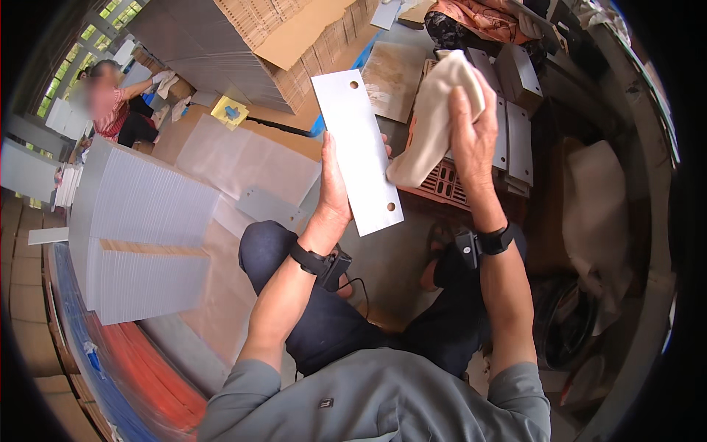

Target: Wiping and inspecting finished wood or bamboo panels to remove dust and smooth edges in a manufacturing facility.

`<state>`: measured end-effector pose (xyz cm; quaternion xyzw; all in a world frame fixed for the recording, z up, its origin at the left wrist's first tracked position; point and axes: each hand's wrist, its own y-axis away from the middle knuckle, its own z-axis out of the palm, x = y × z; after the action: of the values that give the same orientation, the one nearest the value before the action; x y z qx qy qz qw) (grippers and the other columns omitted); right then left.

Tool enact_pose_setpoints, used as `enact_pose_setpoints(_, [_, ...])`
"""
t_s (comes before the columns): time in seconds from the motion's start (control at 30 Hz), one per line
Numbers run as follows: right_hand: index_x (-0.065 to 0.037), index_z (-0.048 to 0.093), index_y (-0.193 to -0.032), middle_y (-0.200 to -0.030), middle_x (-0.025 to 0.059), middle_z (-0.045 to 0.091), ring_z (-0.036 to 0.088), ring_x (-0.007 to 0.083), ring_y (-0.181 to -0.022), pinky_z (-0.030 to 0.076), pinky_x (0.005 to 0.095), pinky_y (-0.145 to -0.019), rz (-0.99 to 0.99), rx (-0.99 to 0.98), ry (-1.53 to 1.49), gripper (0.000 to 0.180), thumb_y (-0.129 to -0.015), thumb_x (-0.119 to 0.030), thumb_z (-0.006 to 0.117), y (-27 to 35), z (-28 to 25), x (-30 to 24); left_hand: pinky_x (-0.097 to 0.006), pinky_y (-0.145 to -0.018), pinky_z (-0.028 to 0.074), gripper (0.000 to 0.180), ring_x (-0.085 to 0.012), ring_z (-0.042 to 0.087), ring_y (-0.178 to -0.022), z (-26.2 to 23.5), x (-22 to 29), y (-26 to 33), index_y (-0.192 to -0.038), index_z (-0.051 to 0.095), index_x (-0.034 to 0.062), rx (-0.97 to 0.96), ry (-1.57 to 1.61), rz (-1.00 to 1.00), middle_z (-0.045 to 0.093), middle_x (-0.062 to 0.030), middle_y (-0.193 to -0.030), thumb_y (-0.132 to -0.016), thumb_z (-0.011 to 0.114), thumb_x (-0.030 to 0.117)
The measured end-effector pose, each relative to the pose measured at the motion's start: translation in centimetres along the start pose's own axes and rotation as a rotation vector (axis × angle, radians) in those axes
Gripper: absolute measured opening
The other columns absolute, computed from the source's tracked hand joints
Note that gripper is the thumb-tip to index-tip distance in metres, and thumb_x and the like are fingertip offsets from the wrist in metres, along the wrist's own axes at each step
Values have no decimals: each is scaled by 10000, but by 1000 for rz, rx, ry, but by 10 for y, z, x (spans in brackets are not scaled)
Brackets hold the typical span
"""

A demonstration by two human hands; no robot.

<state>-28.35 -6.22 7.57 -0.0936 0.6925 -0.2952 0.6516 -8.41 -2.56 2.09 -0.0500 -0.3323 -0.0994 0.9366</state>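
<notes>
My left hand (336, 177) grips a flat white rectangular panel (357, 151) by its long edges, the thumb along the left side and fingertips showing at the right. The panel is tilted upright before me, with one round hole near each end. In my right hand (475, 136) is a bunched cream cloth (442, 110), its lower end hanging beside the panel's right edge. Whether the cloth touches the panel I cannot tell. Beneath the cloth stands an orange plastic crate (442, 183), partly hidden, with more white panels (518, 144) piled at its right.
At left rises a tall stack of thin white panels (151, 199). Stacked cardboard (294, 44) fills the far middle. A yellow piece (230, 113) lies near it on the floor covering. A seated person (118, 107) is at the far left. Another pale cloth (595, 214) hangs at right.
</notes>
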Motion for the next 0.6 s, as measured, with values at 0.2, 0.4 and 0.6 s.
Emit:
enact_pose_setpoints(0.2, [-211, 544, -1426, -1530, 197, 411, 290, 439, -1471, 248, 658, -1167, -378, -504, 659, 492, -1008, -472, 550, 41, 48, 30, -409, -1084, 481, 801, -247, 549, -1301, 25, -34, 30, -1552, 291, 86, 132, -119, -165, 499, -147, -1443, -1026, 281, 690])
enact_pose_setpoints(0.4, [-24, 698, -1179, -929, 118, 744, 688, 169, -797, 535, 322, -740, 261, -218, 422, 391, -1012, -362, 595, -33, -1, 74, -384, -936, 552, 764, -238, 650, -1070, 8, -58, 48, -1438, 476, 26, -116, -124, -398, 625, -150, -1254, -1039, 290, 651])
enact_pose_setpoints(0.6, [0, 665, -1191, -880, 37, 711, 636, 51, -751, 521, 234, -653, 221, 48, -27, 317, -1039, -270, 598, -43, -39, 70, -276, -750, 563, 476, -125, 656, -878, -7, -43, 38, -1268, 570, 65, 221, -60, -245, 658, -31, -1010, -1067, 472, 485])
